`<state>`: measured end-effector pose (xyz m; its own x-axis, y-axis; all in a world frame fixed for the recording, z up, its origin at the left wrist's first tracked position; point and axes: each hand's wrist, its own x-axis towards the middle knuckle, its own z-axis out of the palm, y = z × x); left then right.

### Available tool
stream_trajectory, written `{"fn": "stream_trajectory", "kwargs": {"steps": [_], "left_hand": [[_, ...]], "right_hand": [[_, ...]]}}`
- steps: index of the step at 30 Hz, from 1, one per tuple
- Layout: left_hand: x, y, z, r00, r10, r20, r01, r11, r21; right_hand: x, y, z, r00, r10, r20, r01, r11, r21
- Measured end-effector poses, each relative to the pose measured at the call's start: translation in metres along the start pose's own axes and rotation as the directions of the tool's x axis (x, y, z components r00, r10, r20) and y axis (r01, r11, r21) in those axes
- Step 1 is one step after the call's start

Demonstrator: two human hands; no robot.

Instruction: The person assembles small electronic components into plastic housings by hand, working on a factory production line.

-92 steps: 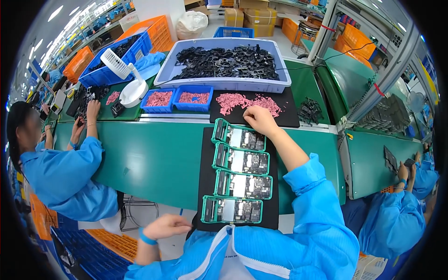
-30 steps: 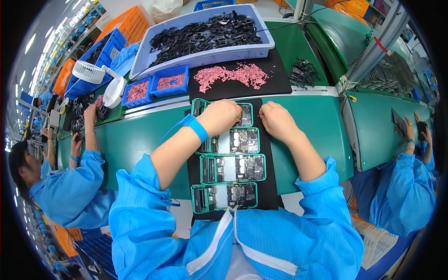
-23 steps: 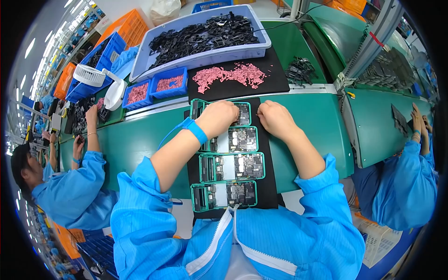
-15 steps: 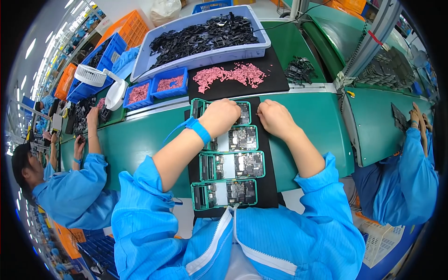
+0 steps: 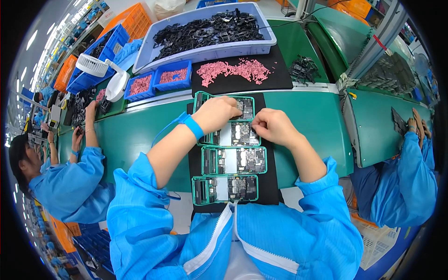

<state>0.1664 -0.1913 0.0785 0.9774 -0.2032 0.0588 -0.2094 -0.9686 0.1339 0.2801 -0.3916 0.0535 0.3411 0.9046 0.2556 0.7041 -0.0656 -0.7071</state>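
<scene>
Several green-framed phone housings with exposed circuit boards lie in a column on a black mat (image 5: 271, 189). My left hand (image 5: 217, 113), with a blue wrist strap, rests over the farthest phone housing (image 5: 246, 105). Its fingers are bent and drawn together on the board; whatever they hold is hidden. At the right edge of the second phone housing (image 5: 245, 134), my right hand (image 5: 276, 127) is closed in a pinch, and anything in it is too small to make out. Nearer to me lie a third phone housing (image 5: 249, 161) and the nearest one (image 5: 242, 188).
Small pink pieces (image 5: 249, 72) are spread beyond the housings. Two blue bins (image 5: 172, 77) hold more, beside a white fan (image 5: 92, 65). A large tub (image 5: 214, 52) contains black parts; more black parts (image 5: 304, 69) lie right. Co-workers sit left (image 5: 70, 186) and right (image 5: 401, 182).
My right hand has moved left and slightly nearer to me, from beside the farthest housing to the second one's edge. My left hand has shifted slightly left, still over the farthest housing.
</scene>
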Motion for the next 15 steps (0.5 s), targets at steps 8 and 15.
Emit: {"fn": "stream_trajectory", "kwargs": {"steps": [8, 15], "left_hand": [[-0.002, 0.0, 0.003, 0.998, 0.054, -0.025, -0.052, 0.998, 0.047], [-0.004, 0.0, 0.006, 0.999, 0.022, -0.04, -0.022, 1.0, 0.022]], "right_hand": [[-0.005, -0.018, 0.016, 0.985, -0.125, 0.123, 0.145, 0.975, -0.169], [0.0, -0.028, 0.013, 0.971, -0.151, 0.188, 0.203, 0.932, -0.301]]}}
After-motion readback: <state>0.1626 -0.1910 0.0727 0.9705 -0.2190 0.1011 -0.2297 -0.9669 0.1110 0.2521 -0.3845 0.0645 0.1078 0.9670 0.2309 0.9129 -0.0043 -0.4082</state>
